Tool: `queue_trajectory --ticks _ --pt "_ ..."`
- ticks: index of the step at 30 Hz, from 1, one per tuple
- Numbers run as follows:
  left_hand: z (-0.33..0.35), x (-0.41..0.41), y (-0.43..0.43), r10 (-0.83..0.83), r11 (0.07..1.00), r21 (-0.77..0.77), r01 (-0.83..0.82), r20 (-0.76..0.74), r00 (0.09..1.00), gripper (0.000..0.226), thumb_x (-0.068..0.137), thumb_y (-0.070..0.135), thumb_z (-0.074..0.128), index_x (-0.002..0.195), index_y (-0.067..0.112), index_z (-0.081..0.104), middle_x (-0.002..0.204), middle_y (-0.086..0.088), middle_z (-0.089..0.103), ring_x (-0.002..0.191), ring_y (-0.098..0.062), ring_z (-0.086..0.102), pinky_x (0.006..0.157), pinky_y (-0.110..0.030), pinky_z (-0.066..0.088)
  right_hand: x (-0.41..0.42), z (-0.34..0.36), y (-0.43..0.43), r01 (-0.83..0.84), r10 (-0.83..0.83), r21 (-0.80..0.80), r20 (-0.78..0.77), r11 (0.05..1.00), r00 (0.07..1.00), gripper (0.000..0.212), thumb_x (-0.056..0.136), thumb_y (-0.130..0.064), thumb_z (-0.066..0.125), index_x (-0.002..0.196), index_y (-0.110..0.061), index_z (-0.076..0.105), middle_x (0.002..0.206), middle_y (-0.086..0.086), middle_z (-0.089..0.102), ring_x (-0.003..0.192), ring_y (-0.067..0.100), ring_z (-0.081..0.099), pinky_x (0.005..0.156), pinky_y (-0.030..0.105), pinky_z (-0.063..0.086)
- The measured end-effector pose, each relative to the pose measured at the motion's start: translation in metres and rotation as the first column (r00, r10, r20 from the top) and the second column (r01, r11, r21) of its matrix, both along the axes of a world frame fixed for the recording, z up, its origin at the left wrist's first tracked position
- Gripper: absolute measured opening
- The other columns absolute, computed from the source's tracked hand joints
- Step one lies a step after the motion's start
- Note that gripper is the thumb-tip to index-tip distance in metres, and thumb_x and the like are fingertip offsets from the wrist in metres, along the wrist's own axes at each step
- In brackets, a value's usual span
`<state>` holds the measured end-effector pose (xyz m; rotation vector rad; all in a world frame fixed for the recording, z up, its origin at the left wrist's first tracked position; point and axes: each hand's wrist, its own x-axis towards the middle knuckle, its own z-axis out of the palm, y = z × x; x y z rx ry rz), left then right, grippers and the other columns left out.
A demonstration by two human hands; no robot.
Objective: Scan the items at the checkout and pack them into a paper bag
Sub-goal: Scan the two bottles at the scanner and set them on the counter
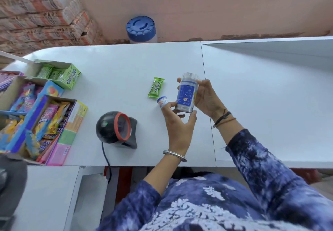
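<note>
Close in, a person in a blue-and-white patterned top leans over the white bench with both arms out. The left hand, a metal bangle on its wrist, cups the bottom end of a blue-labelled clear tube, fingers curled partway round it. The right hand, dark thread bands at the wrist, grips the tube's side and upper part, thumb and fingertips wrapped around it. The tube is lifted clear of the bench, tilted a little, with a barcode showing near its lower end.

Toward the near edge, left of the hands, a black barcode scanner with a red-rimmed window stands, its cable dropping over the edge.

Just beyond the left hand's fingers a small white pot with a blue lid lies on the bench, and just past that a green gum packet lies flat.

Along the left edge sit open display boxes: colourful sweets nearest, and a green gum box farther back.

Past the far edge a jar with a blue lid stands against the pinkish wall, with stacked sacks piled at the far left.
</note>
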<state>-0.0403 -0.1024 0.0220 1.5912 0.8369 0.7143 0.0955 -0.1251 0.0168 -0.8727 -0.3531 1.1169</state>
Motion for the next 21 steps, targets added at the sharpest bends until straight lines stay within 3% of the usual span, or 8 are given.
queue_trajectory --ticks 3,6,8,11,14,18,21 --pt "0.001 -0.010 0.000 0.067 0.979 -0.197 -0.049 0.086 0.994 0.052 0.074 0.009 0.073 0.106 0.026 0.035 0.123 -0.007 0.046 0.102 -0.017 0.058 0.081 -0.019 0.053 -0.009 0.000 0.003 0.013 -0.009 -0.064 0.061 0.998 0.998 0.069 0.067 -0.047 0.069 0.120 -0.006 0.055 0.112 0.006 0.065 0.094 0.017 0.063 0.079 0.031 0.056" --pt "0.001 -0.027 0.004 0.223 0.854 -0.512 -0.091 0.203 0.953 0.046 0.078 0.001 0.067 0.113 0.018 0.042 0.115 -0.002 0.054 0.100 -0.014 0.060 0.080 -0.017 0.054 -0.025 0.005 0.011 0.078 -0.045 -0.156 0.204 0.985 0.978 0.049 0.072 -0.035 0.065 0.114 -0.010 0.060 0.105 0.008 0.063 0.089 0.018 0.062 0.074 0.029 0.055" --pt "-0.004 -0.043 0.009 0.332 0.769 -0.627 -0.121 0.232 0.914 0.041 0.083 0.003 0.062 0.120 0.010 0.046 0.113 -0.001 0.058 0.102 -0.014 0.059 0.086 -0.021 0.051 -0.041 0.012 0.020 0.087 -0.007 -0.212 0.353 0.973 0.936 0.037 0.079 -0.025 0.066 0.113 -0.014 0.060 0.103 0.004 0.066 0.090 0.018 0.064 0.074 0.027 0.057" --pt "-0.012 -0.066 0.019 0.450 0.666 -0.738 -0.110 0.280 0.848 0.028 0.091 0.010 0.050 0.120 0.012 0.050 0.122 -0.007 0.055 0.114 -0.020 0.054 0.092 -0.027 0.046 -0.069 0.024 0.037 0.121 0.068 -0.291 0.564 0.949 0.823 0.040 0.078 -0.021 0.073 0.114 -0.013 0.056 0.109 0.002 0.063 0.092 0.021 0.066 0.079 0.033 0.058" --pt "-0.013 -0.076 0.028 0.531 0.589 -0.805 -0.070 0.321 0.785 0.033 0.095 0.015 0.041 0.127 0.008 0.046 0.127 -0.013 0.051 0.121 -0.025 0.048 0.095 -0.029 0.043 -0.092 0.033 0.049 0.199 0.074 -0.281 0.729 0.939 0.680 0.050 0.072 -0.028 0.079 0.114 -0.014 0.056 0.110 -0.001 0.061 0.082 0.007 0.062 0.074 0.020 0.053" --pt "-0.010 -0.077 0.033 0.606 0.528 -0.847 -0.056 0.330 0.724 0.031 0.097 0.014 0.036 0.127 0.008 0.045 0.125 -0.013 0.051 0.117 -0.026 0.051 0.095 -0.028 0.042 -0.106 0.041 0.056 0.234 0.075 -0.248 0.820 0.940 0.568 0.055 0.069 -0.033 0.080 0.115 -0.014 0.056 0.107 -0.006 0.058 0.081 0.001 0.059 0.066 0.011 0.050" --pt "-0.008 -0.077 0.036 0.635 0.488 -0.872 -0.038 0.325 0.701 0.035 0.098 0.014 0.035 0.131 0.005 0.043 0.118 -0.010 0.056 0.104 -0.019 0.057 0.093 -0.027 0.044 -0.110 0.043 0.059 0.238 0.081 -0.246 0.836 0.940 0.543 0.056 0.067 -0.034 0.081 0.114 -0.014 0.056 0.108 -0.005 0.059 0.082 -0.001 0.058 0.061 0.005 0.046"
